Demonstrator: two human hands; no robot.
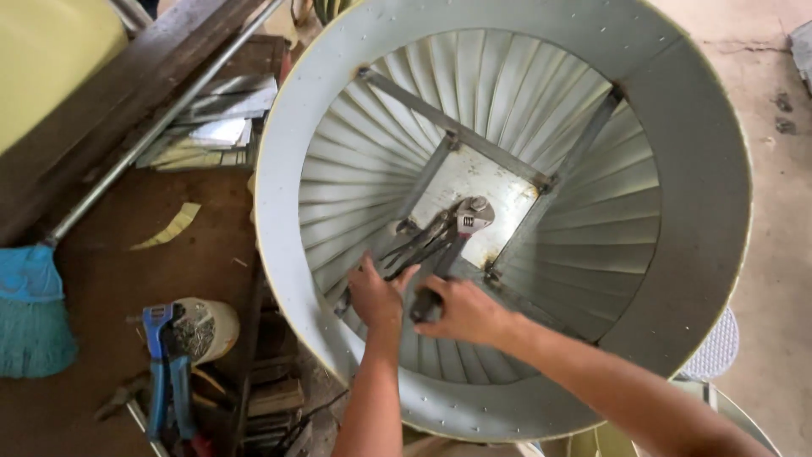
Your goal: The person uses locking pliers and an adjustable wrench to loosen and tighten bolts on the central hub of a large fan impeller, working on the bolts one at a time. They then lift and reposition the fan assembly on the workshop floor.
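**Both hands inside drum, wrench and pliers on centre plate**

Your right hand (463,311) is clenched round the dark handle of the wrench (450,247); its head sits at the middle of the square plate (482,182), jaw around what looks like a bolt there. Your left hand (375,294) has its fingers (369,269) closed on the pliers (419,244), which lie just beside the wrench, tips pointing at the same spot. Both tools cross the lower left corner of the plate.

The plate is at the bottom of the big grey drum (702,211), held by flat metal bars (440,123) running out to the wall. Pleated vanes (355,182) fan out all round under the bars. Rust patch on the plate near its lower edge.

Drum rests on a brown table (101,279). Left of it: blue riveter (165,372) lying over a white cap (211,326), blue broom (30,313) with metal shaft, stack of sheet offcuts (216,127). Concrete floor (778,279) on the right.
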